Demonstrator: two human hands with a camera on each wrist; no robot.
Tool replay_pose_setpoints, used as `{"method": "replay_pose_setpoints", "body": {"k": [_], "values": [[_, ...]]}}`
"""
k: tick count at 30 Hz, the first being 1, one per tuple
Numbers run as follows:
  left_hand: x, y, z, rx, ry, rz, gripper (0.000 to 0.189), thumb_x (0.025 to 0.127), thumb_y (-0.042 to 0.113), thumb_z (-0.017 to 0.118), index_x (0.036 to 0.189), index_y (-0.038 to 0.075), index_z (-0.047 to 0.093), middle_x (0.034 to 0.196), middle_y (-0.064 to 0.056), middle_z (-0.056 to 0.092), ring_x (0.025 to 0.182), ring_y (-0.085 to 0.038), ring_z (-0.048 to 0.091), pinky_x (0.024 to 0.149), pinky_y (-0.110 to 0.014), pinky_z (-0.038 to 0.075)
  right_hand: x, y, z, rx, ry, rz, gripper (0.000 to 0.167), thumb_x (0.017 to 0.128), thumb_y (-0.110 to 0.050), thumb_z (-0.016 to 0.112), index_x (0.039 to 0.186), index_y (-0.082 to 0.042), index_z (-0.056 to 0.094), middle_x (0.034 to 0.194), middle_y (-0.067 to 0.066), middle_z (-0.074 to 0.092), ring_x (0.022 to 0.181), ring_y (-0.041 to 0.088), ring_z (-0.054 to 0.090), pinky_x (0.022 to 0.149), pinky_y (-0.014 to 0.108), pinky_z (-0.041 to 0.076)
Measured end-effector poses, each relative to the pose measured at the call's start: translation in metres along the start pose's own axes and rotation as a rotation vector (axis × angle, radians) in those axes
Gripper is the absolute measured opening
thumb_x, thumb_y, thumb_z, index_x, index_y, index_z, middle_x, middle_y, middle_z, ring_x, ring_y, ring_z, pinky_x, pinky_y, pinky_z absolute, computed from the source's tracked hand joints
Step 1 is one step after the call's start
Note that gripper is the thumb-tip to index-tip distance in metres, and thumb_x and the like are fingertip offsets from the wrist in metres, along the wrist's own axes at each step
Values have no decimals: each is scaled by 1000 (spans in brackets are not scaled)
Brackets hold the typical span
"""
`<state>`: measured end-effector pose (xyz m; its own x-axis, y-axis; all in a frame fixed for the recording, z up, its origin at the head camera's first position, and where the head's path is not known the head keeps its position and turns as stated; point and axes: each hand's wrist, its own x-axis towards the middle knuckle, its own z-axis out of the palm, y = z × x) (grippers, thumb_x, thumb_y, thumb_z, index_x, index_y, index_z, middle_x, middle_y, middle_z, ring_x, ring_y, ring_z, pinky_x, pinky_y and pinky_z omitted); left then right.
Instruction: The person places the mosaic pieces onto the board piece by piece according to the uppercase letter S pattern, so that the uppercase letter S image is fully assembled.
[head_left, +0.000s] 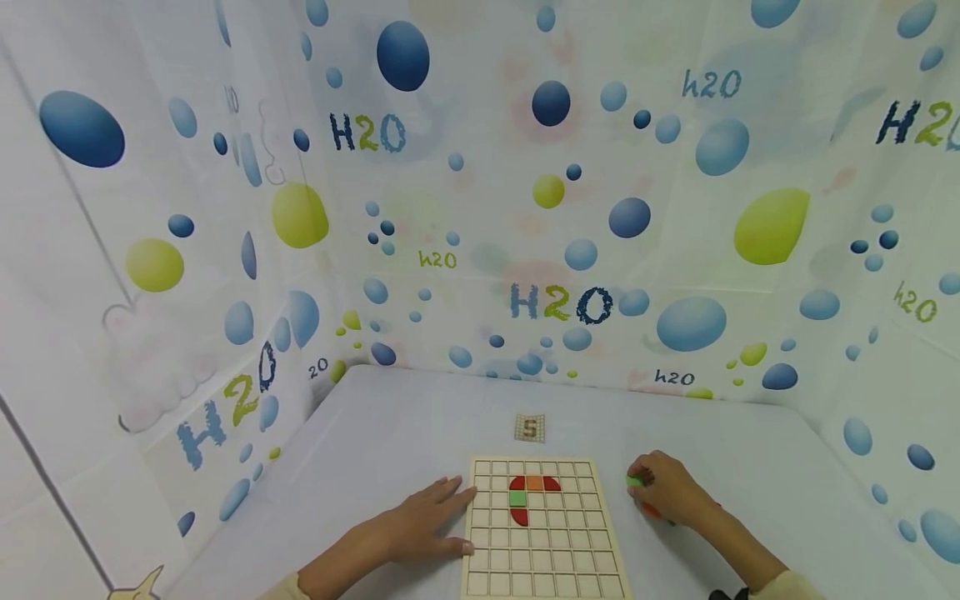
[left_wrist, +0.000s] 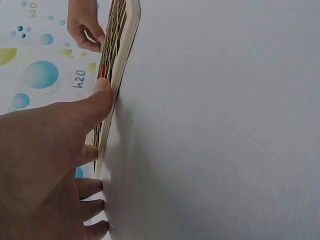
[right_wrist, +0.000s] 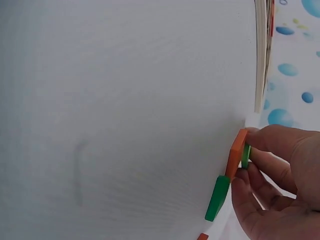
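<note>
A wooden grid board [head_left: 588, 542] lies on the table. On it, several flat pieces form a hooked shape: red rounded ones [head_left: 520, 517], an orange square [head_left: 535, 483] and a green square [head_left: 518, 498]. My left hand [head_left: 423, 525] rests at the board's left edge, fingers spread and the thumb on the rim. To the right of the board, my right hand [head_left: 671, 490] pinches a small light-green piece [right_wrist: 246, 156] between thumb and fingers. Just beside those fingertips lie an orange piece [right_wrist: 236, 152] and a darker green piece [right_wrist: 217, 198].
A small gridded card [head_left: 530, 427] with an S-like figure lies behind the board. Another orange piece [right_wrist: 202, 236] shows at the lower border of the right wrist view. A printed sheet [head_left: 480, 208] with blue and yellow-green dots hangs around the white table [head_left: 420, 417].
</note>
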<state>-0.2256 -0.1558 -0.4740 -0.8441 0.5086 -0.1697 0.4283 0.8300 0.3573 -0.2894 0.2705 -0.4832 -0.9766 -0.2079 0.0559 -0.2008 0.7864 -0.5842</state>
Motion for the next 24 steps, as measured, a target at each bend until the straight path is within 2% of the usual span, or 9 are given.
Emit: {"method": "replay_pose_setpoints", "body": {"k": [8,13,18,24], "values": [[2,-2,1,0,-4,-8,85,97,66,64,165,23,38,172,-15,32,159,-40,28,123,-63,33,2,-10,1,6,4,4,18,87,-7,84,102,-5,73,99,3,65,92,17,62,84,39,57],[1,-1,0,-2,-2,-15,85,97,66,64,165,23,38,172,-15,31,159,-40,28,123,-64,33,1,-27,6,38,16,-28,16,87,-6,83,100,-5,74,95,3,64,89,16,59,80,35,55],[1,-1,0,-12,-3,-25,85,96,66,65,165,24,38,172,-14,31,159,-41,28,123,-63,33,-1,-47,17,80,-13,-41,16,88,-8,83,101,-6,74,96,2,64,91,16,59,79,34,55],[2,-1,1,0,-1,-22,85,96,67,64,165,25,37,172,-14,31,159,-41,28,123,-63,33,-4,-69,31,67,-88,-160,18,89,-9,83,102,-4,72,98,3,64,93,17,60,80,37,58]]}}
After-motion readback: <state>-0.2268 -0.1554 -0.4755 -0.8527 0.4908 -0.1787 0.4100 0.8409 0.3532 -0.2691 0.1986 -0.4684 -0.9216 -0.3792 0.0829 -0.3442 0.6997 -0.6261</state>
